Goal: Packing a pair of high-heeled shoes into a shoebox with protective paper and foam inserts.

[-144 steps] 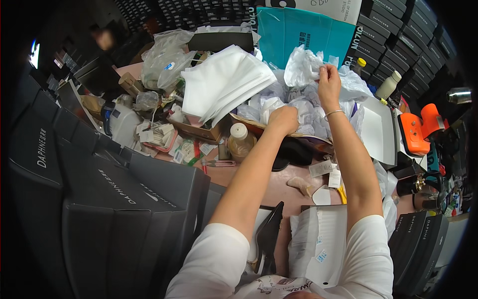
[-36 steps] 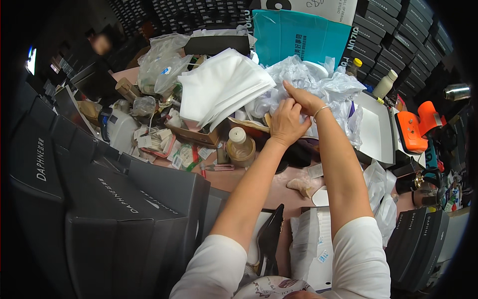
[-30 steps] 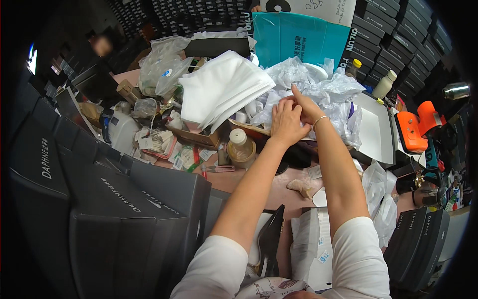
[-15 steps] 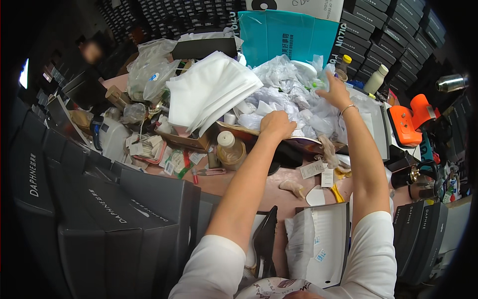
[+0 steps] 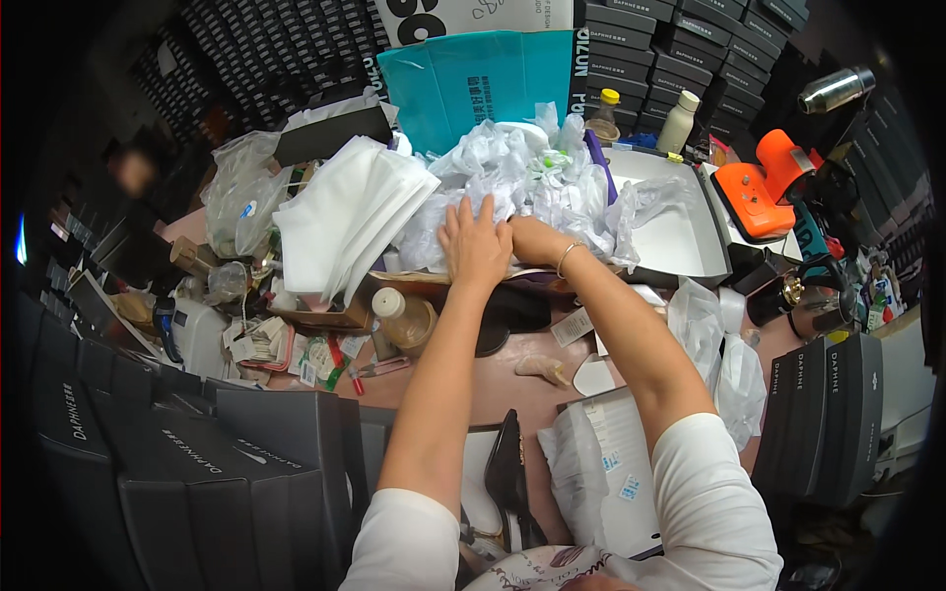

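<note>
A heap of crumpled white plastic wrapping (image 5: 567,197) fills a carton below a raised turquoise flap (image 5: 473,89). My left hand (image 5: 475,246) lies on the near part of the heap, its fingers spread. Right beside it, at the carton's near edge, my right hand (image 5: 540,243) is closed with its fingertips bent down out of sight; what it grips is hidden. Left of the heap stands a fan of white sheets (image 5: 345,217). Below my forearms are a black pointed shoe (image 5: 509,463) and an open white shoebox (image 5: 621,463) with tissue in it.
Black shoeboxes (image 5: 217,443) crowd the near left, and more (image 5: 828,414) stand at the right. A capped jar (image 5: 404,320) sits by my left forearm. An open grey box (image 5: 680,222), an orange device (image 5: 754,197) and hanging clear plastic (image 5: 724,345) are to the right.
The view has swung right. My right hand has come from the heap's far right to its near edge, beside the left. My left hand has gone from closed to spread on the wrapping.
</note>
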